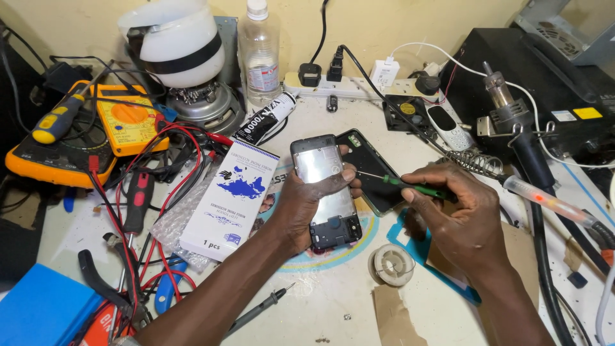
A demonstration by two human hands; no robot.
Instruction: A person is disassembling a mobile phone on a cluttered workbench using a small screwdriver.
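Black back cover (pixel 375 168) is already off and lying on the bench at about 2 o'clock from the opened dark smartphone with the silvery inner plate (pixel 325 192), so I reckon the inside work is what's left. My left hand (pixel 301 205) is wrapped tight round the phone mid-bench, and my right hand (pixel 451 214) is pinched shut on the thin green-handled screwdriver (pixel 403 183), tip at the phone's right edge.

**Metal, plastic, card**

The phone (pixel 325 192) shows a dull silver metal plate over black plastic. The screwdriver (pixel 410 186) has a thin bright steel shaft and glossy green plastic grip. The box (pixel 230 198) is smooth white card, resting on bubble wrap (pixel 176 221). The counter (pixel 333 295) is pale, matt and scuffed. The bottle (pixel 259 54) is clear plastic
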